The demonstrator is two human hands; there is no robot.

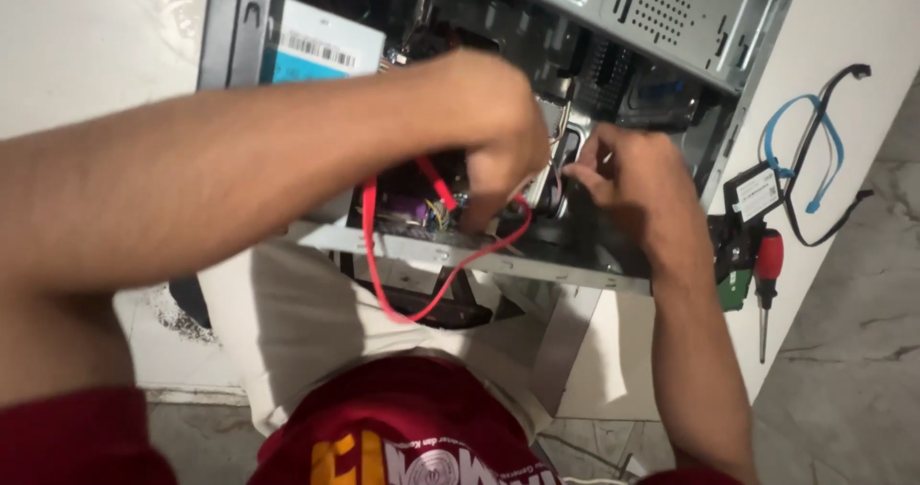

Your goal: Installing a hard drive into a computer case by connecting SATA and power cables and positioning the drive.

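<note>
While we lean over the open computer case (671, 25), our left arm comes in from the left edge, almost level across the view, and bends down at the wrist. Our left hand (484, 126) is curled with the fingers pressed together, reaching down into the case right where the red cable (379, 274) comes out. We can't tell if the fingertips actually pinch the red plug, they're hidden under the knuckles. That red cable loops out over the near edge of the case, hangs down toward our lap and curves back up inside.

Our right arm rises from the near right, and our right hand (632, 178) sits just right of the left one, fingers bunched and pointing left at a dark part in the middle of the case. What it grips is too dark to make out.

Label-wise: a white and light blue rectangular sticker with a barcode (321, 49) lies on a part at the far left inside the case. Out on the white table to the right, a small black drive (757, 193) carries a white label, with a blue cable (815, 140) and a black one looped beyond it. A red-handled screwdriver (767, 274) lies just near that drive, tip pointing toward us.
</note>
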